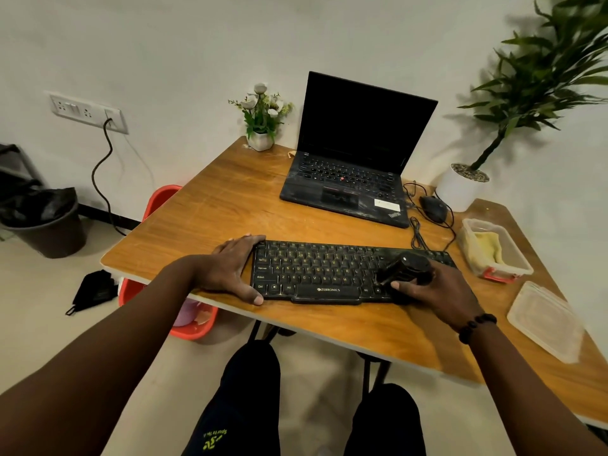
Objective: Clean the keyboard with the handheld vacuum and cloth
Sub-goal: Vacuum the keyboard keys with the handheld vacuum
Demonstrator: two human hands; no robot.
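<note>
A black keyboard [316,273] lies near the front edge of the wooden table [230,205]. My left hand [233,268] clasps its left end, thumb at the front edge and fingers along the back corner. My right hand [437,291] grips a small black handheld vacuum [406,268] whose nozzle rests on the keys at the keyboard's right side. A yellow cloth [488,250] sits folded inside an open clear plastic box [513,258] to the right of the keyboard.
Behind the keyboard stand an open black laptop [355,159], a wired mouse [433,208] and a small flower pot [261,126]. A clear lid [546,320] lies at the right edge. A potted plant [460,189] stands at the back right. A red basket [194,327] and bin [46,222] are on the floor left.
</note>
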